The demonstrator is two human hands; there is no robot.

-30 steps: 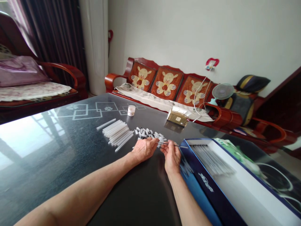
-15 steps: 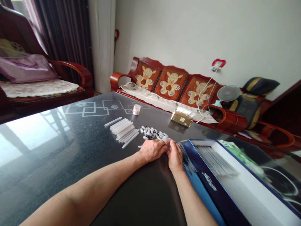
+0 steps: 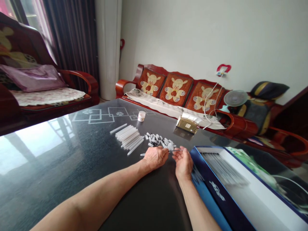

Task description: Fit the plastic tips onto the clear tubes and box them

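Observation:
My left hand [image 3: 156, 157] is closed around one end of a thin dark rod [image 3: 172, 150] that looks like a pen refill. At the rod's other end, the thumb and fingertips of my right hand [image 3: 183, 163] pinch it, the other fingers loosely curled. A white pen barrel tip [image 3: 142, 155] shows just left of my left hand; whether that hand holds it I cannot tell. Beyond the hands lies a heap of small white-and-black pen caps [image 3: 158, 140]. Whitish pen barrels [image 3: 128, 137] lie side by side to the left of the caps.
To the right stands an open blue box [image 3: 218, 189] with a row of slim grey rods [image 3: 223, 168] inside. A green plastic package [image 3: 250, 163] lies beyond it. On the dark glossy table [image 3: 72, 163] are a small white tub [image 3: 141, 116] and a gold tissue pack [image 3: 187, 125].
My right hand has drawn away to the right from my left, and the thin rod now shows between them. The whole view has shifted slightly.

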